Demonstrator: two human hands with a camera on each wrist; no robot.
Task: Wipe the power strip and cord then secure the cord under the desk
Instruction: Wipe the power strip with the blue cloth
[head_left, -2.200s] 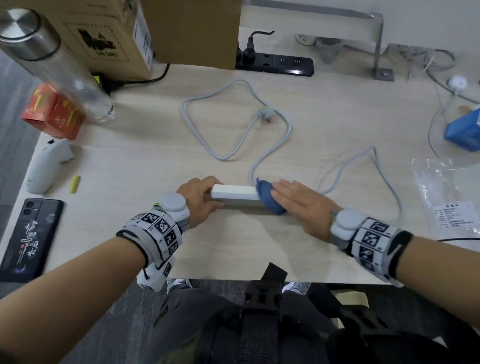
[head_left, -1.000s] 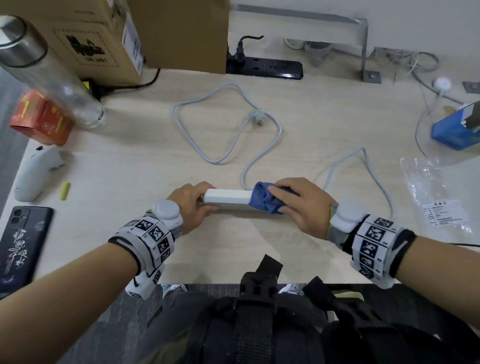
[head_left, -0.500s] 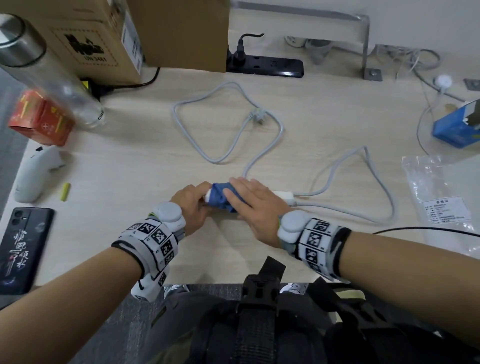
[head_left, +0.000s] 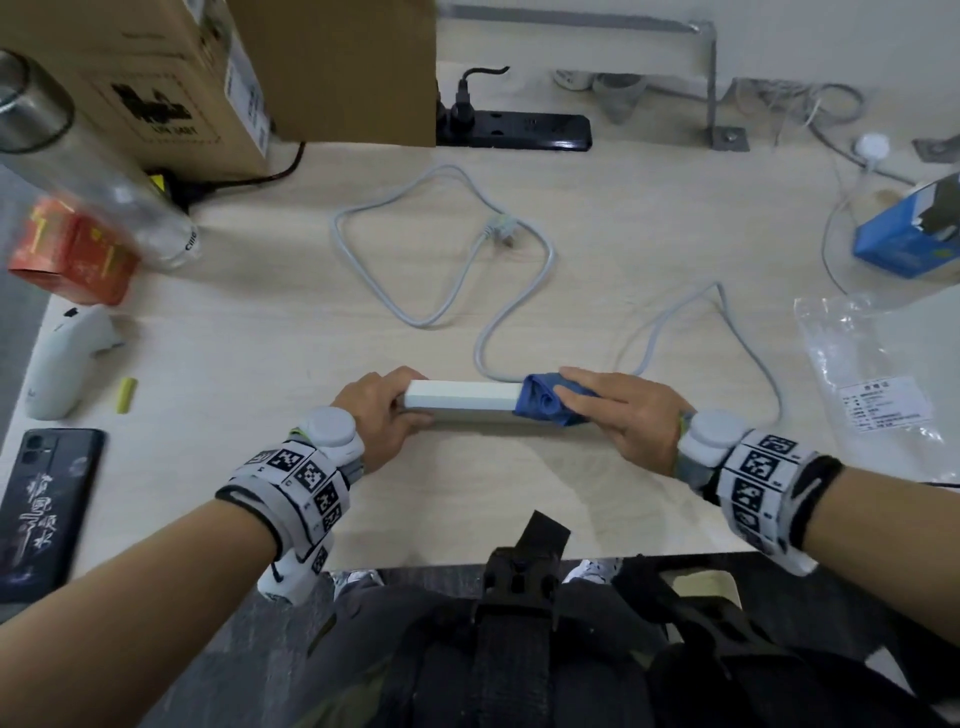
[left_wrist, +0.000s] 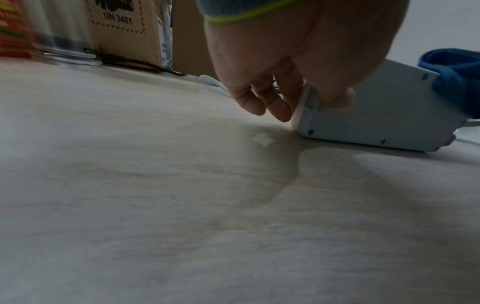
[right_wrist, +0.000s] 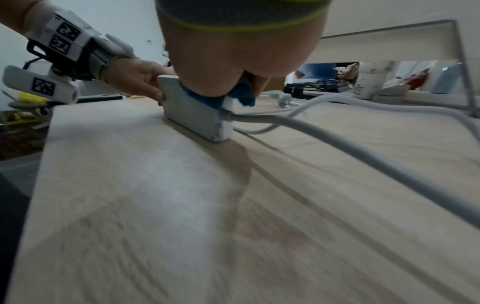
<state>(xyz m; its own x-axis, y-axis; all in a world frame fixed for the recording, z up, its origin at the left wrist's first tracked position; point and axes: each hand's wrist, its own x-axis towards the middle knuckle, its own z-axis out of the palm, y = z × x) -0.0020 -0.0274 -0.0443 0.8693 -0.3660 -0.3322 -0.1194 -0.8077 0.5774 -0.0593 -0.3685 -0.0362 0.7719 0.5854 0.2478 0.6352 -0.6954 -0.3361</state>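
L. hand (head_left: 382, 415) fingers (left_wrist: 275, 102) curl round one end of a white power strip (head_left: 462, 402), thumb on its screw-studded back, tipping the strip up on its long edge on the desk (head_left: 519, 488). R. hand (head_left: 631, 415) lies flat w/ straight fingers (head_left: 587, 387) pressing a bunched blue cloth (head_left: 540, 408) onto the strip's other end, by the cord outlet.

The strip is a smooth, hard-plastic bar w/ rounded corners, sitting near the desk's front edge, centre. Its pale grey round cord (head_left: 519, 280) leaves the cloth-covered end and loops loosely across the desk; the plug (head_left: 498, 231) lies free inside the far loop. Cloth looks soft, folded into a wad.

Both wrists wear grey bands w/ black-and-white square markers.

Desk top is light wood-grain laminate, matte. To the left: a clear bottle (head_left: 98, 176) w/ metal cap, a red-orange carton (head_left: 72, 254), a white handheld device (head_left: 62, 364), a small yellow stick (head_left: 126, 395) and a dark phone (head_left: 41, 509). At the back: a brown cardboard box (head_left: 171, 78) marked UN 3481 and a black power strip (head_left: 514, 130) w/ one black plug in it. To the right: a blue box (head_left: 914, 234) and a clear plastic bag (head_left: 872, 379) w/ a printed label. Pale wall behind.
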